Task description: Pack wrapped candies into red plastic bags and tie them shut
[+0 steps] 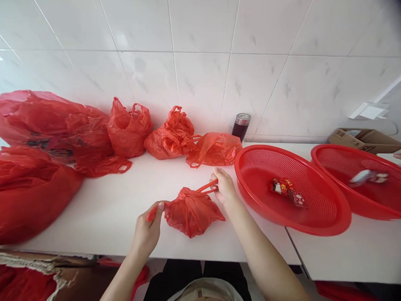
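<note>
Currently, both hands are working on a small red bag (193,215), which is resting on the white table (124,219) between them, near its front edge. The left hand (148,229) is pinching one handle of it, thumb pressing against the fingers; the right hand (224,187) is curling its fingers around the other handle, holding that strip taut — the bag's neck is bunching up in the middle. Just right of the right forearm, a red basket (253,159) is holding a few packets (297,199), and a second basket (332,157) is standing beside it with blurred items inside. Along the tiled wall (201,76), a dark flask (241,128) is standing upright behind a loose red bag (218,149), while fuller bags (129,131) are sitting in a row toward the left.
</note>
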A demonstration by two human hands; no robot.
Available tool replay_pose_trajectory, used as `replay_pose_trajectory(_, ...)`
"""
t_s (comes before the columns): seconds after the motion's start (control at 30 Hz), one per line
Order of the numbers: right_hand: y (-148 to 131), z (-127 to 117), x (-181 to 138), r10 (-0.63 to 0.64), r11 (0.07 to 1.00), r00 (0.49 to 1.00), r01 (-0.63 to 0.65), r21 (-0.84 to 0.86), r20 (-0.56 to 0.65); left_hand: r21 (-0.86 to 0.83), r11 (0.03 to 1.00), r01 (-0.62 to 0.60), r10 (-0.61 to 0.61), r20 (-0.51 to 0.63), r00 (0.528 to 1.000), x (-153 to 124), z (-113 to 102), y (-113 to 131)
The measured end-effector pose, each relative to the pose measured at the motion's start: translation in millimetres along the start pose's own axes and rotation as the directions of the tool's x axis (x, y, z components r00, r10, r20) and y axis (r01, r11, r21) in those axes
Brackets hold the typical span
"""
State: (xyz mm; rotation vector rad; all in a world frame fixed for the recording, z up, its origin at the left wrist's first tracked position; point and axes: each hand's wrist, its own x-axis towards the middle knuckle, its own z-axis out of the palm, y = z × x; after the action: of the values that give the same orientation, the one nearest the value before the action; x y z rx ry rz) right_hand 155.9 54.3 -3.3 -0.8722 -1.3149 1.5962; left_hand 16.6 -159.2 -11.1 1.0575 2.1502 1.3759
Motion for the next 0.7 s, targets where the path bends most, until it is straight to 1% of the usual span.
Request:
replay_pose_trajectory(0.07,16,-8,8,-0.008,0.995,0.998,0.001,-0.104,-0.058,-0.054,0.997,0.062,-0.061,0.020,0.998,-1,0,-16)
replay_pose_trajectory(0.13,30,-18,15,-0.046,0.974,0.992,0.019,-0.224,-0.117,-0.110,0.989,0.101,-0.097,0.039,0.995,-2,0,-30)
replay_pose_trajectory(0.2,37,-25,20,-0.107,0.937,0.984,0.052,-0.344,-0.142,-0.125,0.985,0.119,-0.118,0.019,0.993,-3,0,-35)
replay_pose_trajectory(0.27,33,-28,19,-0.163,0.887,0.979,0.090,-0.453,-0.124,-0.061,0.992,0.107,-0.110,-0.046,0.993,-1,1,-31)
replay_pose_trajectory(0.33,22,-24,11,-0.201,0.828,0.977,0.131,-0.545,-0.070,0.048,0.998,0.047,-0.041,-0.123,0.992,3,6,-20)
replay_pose_trajectory(0.4,12,-13,-5,-0.230,0.771,0.973,0.187,-0.609,0.007,0.129,0.991,-0.024,0.045,-0.156,0.987,11,17,-7)
replay_pose_trajectory(0.43,9,-7,-15,-0.252,0.719,0.966,0.231,-0.655,0.064,0.153,0.987,-0.049,0.073,-0.153,0.986,15,24,-2)
replay_pose_trajectory(0.47,8,-2,-26,-0.273,0.644,0.954,0.280,-0.712,0.128,0.172,0.983,-0.062,0.086,-0.138,0.987,20,31,2)
replay_pose_trajectory(0.53,12,6,-44,-0.286,0.439,0.926,0.354,-0.826,0.245,0.216,0.974,-0.064,0.086,-0.093,0.992,28,43,6)
replay_pose_trajectory(0.57,17,7,-50,-0.273,0.335,0.918,0.370,-0.867,0.286,0.245,0.968,-0.063,0.082,-0.071,0.994,32,48,6)
replay_pose_trajectory(0.6,22,6,-53,-0.256,0.257,0.917,0.371,-0.892,0.307,0.272,0.960,-0.062,0.079,-0.050,0.996,35,50,5)
replay_pose_trajectory(0.63,26,4,-53,-0.241,0.219,0.920,0.361,-0.907,0.308,0.299,0.952,-0.064,0.076,-0.028,0.997,37,51,4)
replay_pose_trajectory(0.7,34,-4,-46,-0.221,0.188,0.927,0.345,-0.920,0.302,0.350,0.934,-0.069,0.068,0.014,0.998,41,50,3)
